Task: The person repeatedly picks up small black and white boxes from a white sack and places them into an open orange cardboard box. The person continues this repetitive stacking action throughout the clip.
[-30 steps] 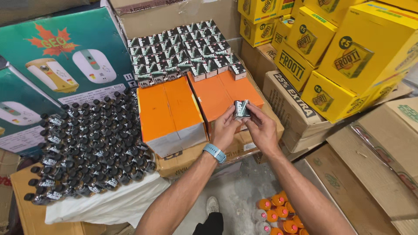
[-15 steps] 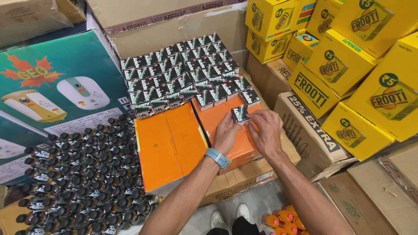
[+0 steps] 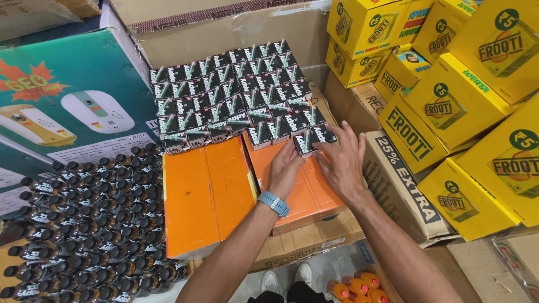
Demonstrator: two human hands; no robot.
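I hold my left hand (image 3: 284, 168) and right hand (image 3: 343, 163), fingers closed, on a small dark carton (image 3: 306, 141): seemingly light, stiff, best gripped by its sides.

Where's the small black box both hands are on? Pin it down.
In the head view, the small black box sits right of centre, at the near right corner of the packed black boxes, between the left hand and right hand, above the orange carton.

Small packs (image 3: 236, 95) in rows on flat boxes (image 3: 210, 191); bottles (image 3: 84, 224) to left, stacked cartons (image 3: 449, 112) to right, big carton (image 3: 224, 28) behind.
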